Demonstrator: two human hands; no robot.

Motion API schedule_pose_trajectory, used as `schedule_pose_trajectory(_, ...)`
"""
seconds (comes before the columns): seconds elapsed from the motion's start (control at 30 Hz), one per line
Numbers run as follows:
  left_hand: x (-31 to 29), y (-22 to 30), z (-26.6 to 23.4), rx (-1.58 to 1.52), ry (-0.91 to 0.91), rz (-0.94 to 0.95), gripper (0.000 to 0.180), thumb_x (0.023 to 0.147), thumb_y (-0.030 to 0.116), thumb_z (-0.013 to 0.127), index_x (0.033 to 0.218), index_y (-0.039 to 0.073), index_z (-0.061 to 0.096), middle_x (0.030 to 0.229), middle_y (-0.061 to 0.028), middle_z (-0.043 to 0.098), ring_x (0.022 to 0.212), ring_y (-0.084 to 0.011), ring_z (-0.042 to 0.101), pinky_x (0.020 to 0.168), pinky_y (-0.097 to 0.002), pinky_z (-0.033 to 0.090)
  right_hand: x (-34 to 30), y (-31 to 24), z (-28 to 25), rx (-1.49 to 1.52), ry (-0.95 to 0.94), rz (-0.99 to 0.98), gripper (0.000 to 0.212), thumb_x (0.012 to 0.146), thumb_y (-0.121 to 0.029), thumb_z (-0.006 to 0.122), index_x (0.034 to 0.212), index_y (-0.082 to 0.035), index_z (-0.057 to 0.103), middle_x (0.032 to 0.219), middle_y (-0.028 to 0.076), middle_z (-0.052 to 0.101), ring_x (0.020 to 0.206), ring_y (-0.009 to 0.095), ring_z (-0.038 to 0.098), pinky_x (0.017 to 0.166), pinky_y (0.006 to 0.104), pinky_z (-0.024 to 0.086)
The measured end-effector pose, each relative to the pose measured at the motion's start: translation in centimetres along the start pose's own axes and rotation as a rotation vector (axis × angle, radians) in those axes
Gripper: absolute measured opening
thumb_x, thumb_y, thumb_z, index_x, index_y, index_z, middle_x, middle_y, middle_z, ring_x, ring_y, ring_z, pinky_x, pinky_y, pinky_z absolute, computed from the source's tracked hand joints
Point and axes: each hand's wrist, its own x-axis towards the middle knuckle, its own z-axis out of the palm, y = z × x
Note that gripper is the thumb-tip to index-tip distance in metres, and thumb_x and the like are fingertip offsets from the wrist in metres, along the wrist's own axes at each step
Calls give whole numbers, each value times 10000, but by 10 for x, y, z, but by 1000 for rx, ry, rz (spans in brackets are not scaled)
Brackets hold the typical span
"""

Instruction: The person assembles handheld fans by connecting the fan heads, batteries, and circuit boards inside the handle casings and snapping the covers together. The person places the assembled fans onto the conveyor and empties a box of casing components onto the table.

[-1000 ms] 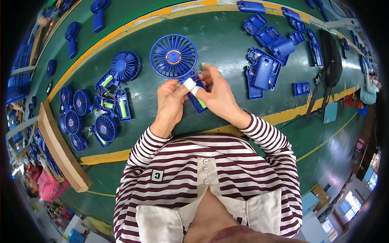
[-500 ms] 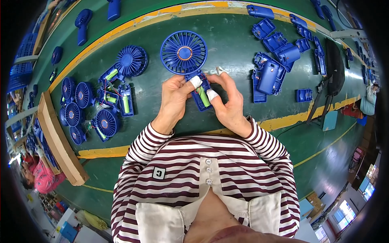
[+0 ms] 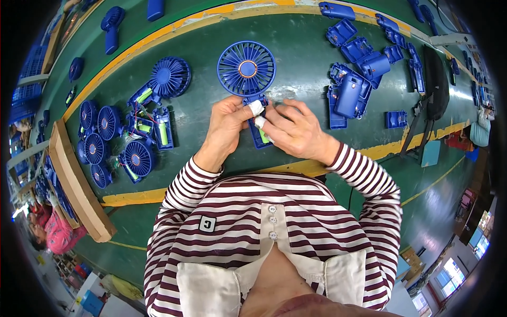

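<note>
A blue handheld fan point(image 3: 246, 68) lies in front of me, its round grille pointing away and its handle open toward me. My left hand point(image 3: 226, 127) grips the neck of the handle, its white-wrapped thumb pressing on top. Over the lower handle, my right hand point(image 3: 298, 132) is closed, with a wrapped fingertip against the open housing. Part of a green battery point(image 3: 263, 138) shows inside the handle. Whatever small part the right fingers may pinch is hidden.
Several fans point(image 3: 109, 122) with exposed batteries and wires lie at the left, beside a cardboard tray point(image 3: 79, 182). Blue housing pieces point(image 3: 349, 95) are heaped at the right, near a black bag point(image 3: 436, 84). A yellow-edged strip point(image 3: 311, 168) borders the green table. A person in pink point(image 3: 60, 230) is at far left.
My right hand has turned and closed over the handle, covering more of the battery; its elbow has swung outward. The fan has shifted slightly right.
</note>
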Motion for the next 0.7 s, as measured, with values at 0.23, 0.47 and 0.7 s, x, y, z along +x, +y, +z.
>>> schedule_pose_trajectory(0.23,2,1,1,-22,3,-8,164,803,17,561,953,-41,590,902,-109,642,743,-144,622,598,-238,500,2,8,-7,73,-204,-116,490,678,-241,673,1116,-72,532,1045,82,553,942,236,518,882,437,374)
schedule_pose_trajectory(0.47,3,9,5,-75,34,-43,239,820,43,492,1005,-99,545,954,-201,615,858,-273,625,759,-357,521,-15,-4,-47,-145,128,564,352,721,-154,647,1008,14,530,918,163,556,775,313,543,659,366,454)
schedule_pose_trajectory(0.7,1,-2,-1,-185,34,-157,270,815,17,452,1053,-102,496,989,-220,596,905,-310,608,808,-398,503,-42,25,-57,-554,-35,952,518,690,-276,693,1059,36,505,845,131,517,779,299,548,635,378,464)
